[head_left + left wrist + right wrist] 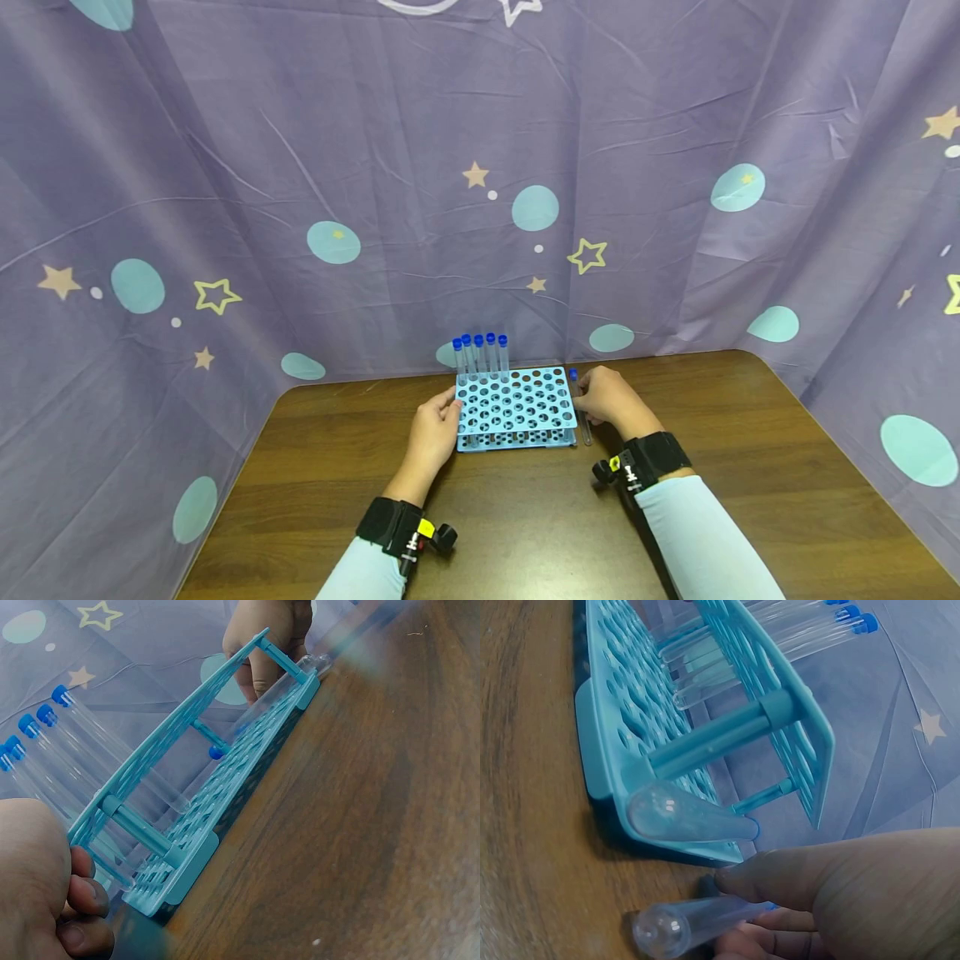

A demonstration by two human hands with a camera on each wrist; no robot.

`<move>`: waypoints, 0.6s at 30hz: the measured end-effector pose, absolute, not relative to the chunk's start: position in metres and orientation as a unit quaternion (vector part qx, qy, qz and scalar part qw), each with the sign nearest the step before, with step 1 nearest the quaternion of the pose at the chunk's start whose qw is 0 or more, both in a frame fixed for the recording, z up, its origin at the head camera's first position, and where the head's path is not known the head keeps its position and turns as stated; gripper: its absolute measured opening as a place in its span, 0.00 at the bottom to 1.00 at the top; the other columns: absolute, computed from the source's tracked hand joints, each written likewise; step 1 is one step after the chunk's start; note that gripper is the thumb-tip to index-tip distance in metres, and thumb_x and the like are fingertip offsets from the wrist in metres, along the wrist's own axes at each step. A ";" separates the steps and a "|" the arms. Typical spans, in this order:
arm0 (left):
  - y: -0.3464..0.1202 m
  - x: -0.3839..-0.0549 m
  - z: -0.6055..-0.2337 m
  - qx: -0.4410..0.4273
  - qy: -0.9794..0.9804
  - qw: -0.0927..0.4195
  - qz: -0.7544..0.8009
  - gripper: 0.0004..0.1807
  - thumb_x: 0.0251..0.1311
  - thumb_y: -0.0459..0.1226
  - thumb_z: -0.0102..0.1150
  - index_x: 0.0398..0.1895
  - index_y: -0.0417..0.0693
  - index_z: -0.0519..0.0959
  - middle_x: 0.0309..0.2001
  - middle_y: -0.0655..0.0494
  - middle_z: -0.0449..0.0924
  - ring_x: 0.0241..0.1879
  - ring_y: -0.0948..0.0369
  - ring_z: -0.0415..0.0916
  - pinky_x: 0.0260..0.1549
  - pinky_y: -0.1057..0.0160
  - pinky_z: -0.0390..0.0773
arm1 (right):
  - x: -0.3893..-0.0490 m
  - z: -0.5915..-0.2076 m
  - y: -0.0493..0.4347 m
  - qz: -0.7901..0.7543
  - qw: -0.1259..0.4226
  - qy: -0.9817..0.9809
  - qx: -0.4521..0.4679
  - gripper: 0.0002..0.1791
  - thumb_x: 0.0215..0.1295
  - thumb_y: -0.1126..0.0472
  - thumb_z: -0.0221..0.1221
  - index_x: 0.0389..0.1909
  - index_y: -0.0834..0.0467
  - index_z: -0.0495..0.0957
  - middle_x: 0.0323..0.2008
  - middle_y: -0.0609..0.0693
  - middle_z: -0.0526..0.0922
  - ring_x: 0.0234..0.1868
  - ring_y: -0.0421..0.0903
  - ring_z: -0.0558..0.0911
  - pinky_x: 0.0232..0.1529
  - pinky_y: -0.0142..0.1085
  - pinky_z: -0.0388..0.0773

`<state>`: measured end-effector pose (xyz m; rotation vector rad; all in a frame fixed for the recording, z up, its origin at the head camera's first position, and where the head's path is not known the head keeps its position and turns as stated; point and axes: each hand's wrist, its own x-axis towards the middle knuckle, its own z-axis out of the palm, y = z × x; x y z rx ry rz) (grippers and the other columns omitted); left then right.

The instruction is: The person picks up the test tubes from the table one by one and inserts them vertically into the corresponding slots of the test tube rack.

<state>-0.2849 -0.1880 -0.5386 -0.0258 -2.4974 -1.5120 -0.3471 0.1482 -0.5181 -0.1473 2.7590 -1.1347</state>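
A light blue two-tier test tube rack (517, 408) stands on the table. Several clear test tubes with blue caps (478, 340) stand upright in its back left holes. My left hand (435, 429) grips the rack's left end, its curled fingers (88, 894) at the edge. Beside the right end, my right hand (611, 398) has thumb and fingers around a capped test tube (705, 922) lying on the table, and appears to pinch it. Another tube (686, 816) lies along the rack's lower tier at that end, its far end partly hidden.
The brown wooden table (517, 517) ends at a purple curtain (420, 167) with stars and dots, which hangs close behind the rack and along both sides. Black straps with small cameras (648, 458) sit on both wrists.
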 end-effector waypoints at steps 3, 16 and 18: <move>-0.188 -0.285 -0.538 -0.008 -0.851 0.110 -0.514 0.24 0.85 0.37 0.59 0.76 0.33 0.80 0.61 0.31 0.90 0.63 0.41 0.91 0.62 0.42 0.90 | -0.347 -0.518 0.148 -0.373 0.072 0.923 -0.052 0.29 0.69 0.64 0.73 0.64 0.79 0.81 0.42 0.67 0.93 0.21 0.45 0.89 0.25 0.38 0.90; -0.188 -0.285 -0.539 -0.006 -0.848 0.108 -0.518 0.24 0.85 0.37 0.59 0.76 0.32 0.80 0.61 0.31 0.89 0.63 0.41 0.90 0.63 0.42 0.90 | -0.346 -0.515 0.150 -0.372 0.073 0.924 -0.046 0.28 0.70 0.64 0.67 0.66 0.77 0.81 0.33 0.59 0.92 0.22 0.45 0.89 0.27 0.39 0.91; -0.188 -0.286 -0.539 -0.008 -0.848 0.109 -0.519 0.24 0.85 0.36 0.59 0.76 0.32 0.80 0.61 0.31 0.89 0.63 0.41 0.90 0.63 0.43 0.90 | -0.346 -0.513 0.150 -0.372 0.068 0.924 -0.047 0.27 0.70 0.63 0.68 0.64 0.76 0.82 0.35 0.61 0.93 0.23 0.46 0.90 0.28 0.39 0.91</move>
